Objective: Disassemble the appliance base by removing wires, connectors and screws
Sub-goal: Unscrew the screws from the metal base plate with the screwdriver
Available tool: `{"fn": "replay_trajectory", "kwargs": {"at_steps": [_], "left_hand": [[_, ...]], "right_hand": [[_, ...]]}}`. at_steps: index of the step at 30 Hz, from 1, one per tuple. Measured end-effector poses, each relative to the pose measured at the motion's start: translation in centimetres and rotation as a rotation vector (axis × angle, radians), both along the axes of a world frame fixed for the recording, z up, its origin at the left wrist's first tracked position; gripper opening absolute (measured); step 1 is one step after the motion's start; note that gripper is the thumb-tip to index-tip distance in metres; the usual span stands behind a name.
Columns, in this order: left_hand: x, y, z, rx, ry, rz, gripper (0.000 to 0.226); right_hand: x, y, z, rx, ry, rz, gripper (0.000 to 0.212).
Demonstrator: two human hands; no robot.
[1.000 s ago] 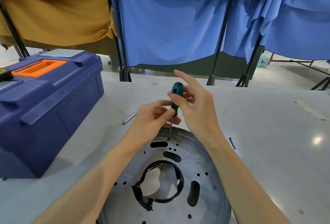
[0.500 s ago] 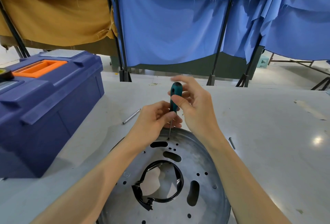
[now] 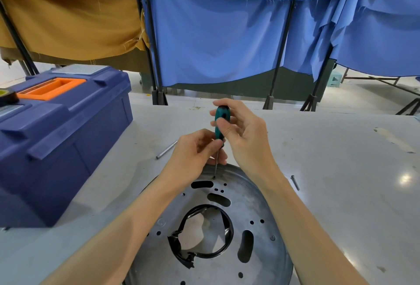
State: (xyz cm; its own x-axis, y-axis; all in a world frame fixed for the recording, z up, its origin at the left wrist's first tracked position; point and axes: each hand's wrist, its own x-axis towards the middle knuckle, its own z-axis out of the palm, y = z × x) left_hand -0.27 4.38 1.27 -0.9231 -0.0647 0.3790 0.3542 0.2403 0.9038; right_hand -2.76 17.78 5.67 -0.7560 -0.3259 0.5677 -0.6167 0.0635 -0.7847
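A round grey metal appliance base lies on the table in front of me, pierced by slots and small holes. A black wire loop runs round its central opening. A teal-handled screwdriver stands upright with its tip on a screw near the base's far rim. My right hand grips the handle between thumb and fingers. My left hand pinches the lower handle and shaft, steadying it.
A dark blue toolbox with an orange handle stands at the left, a tape roll on its lid. A metal rod lies behind my left hand. A loose screw lies right of the base. Blue and ochre curtains hang behind the table.
My right fingers have curled closer round the screwdriver handle, the index finger no longer stretched out. The screwdriver tip stays on the same screw and my left hand has not moved.
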Motion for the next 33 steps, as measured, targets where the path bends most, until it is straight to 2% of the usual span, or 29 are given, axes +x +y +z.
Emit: {"fn": "replay_trajectory", "kwargs": {"at_steps": [1,4,6,8,11,14,16,19,22,26,28,31,33], "left_hand": [[-0.02,-0.03,0.02,-0.003,0.007,0.013,0.005],[0.10,-0.05,0.03,0.009,0.007,0.026,0.014],[0.27,0.07,0.14,-0.012,0.010,0.002,0.006],[0.33,0.19,0.14,-0.046,0.009,-0.009,0.017],[0.28,0.26,0.13,-0.075,-0.002,0.018,0.019],[0.12,0.20,0.08,-0.085,0.019,0.053,0.004],[0.15,0.07,0.02,-0.082,0.022,0.064,0.016],[0.38,0.12,0.09,-0.153,-0.006,0.007,0.008],[0.62,0.43,0.15,-0.116,-0.048,-0.051,0.027],[0.66,0.35,0.35,-0.100,-0.018,-0.036,0.017],[0.51,0.23,0.24,-0.124,0.006,0.014,0.005],[0.52,0.31,0.30,-0.146,0.006,0.066,0.020],[0.62,0.32,0.36,-0.126,0.003,0.041,0.012]], "right_hand": [[-0.03,-0.04,-0.04,0.006,0.004,-0.011,0.035],[-0.32,0.02,-0.14,-0.002,0.012,-0.062,0.043],[-0.46,0.17,-0.09,-0.014,-0.002,-0.071,0.047],[-0.52,0.28,-0.01,-0.002,-0.005,-0.080,0.052],[-0.35,0.25,0.01,0.000,-0.011,-0.041,0.046],[-0.19,0.13,-0.01,-0.012,-0.027,-0.022,0.032],[-0.29,0.13,-0.06,-0.007,-0.016,-0.056,0.036],[-0.26,0.14,0.05,-0.010,-0.021,-0.066,0.049],[-0.25,0.46,0.23,-0.023,-0.021,-0.064,0.046],[-0.01,0.43,0.31,-0.028,-0.017,-0.007,0.039],[0.05,0.07,0.19,-0.005,-0.011,-0.010,0.032],[-0.16,-0.06,0.06,0.011,-0.004,-0.078,0.039],[-0.24,0.18,0.16,-0.012,-0.020,-0.091,0.048]]}}
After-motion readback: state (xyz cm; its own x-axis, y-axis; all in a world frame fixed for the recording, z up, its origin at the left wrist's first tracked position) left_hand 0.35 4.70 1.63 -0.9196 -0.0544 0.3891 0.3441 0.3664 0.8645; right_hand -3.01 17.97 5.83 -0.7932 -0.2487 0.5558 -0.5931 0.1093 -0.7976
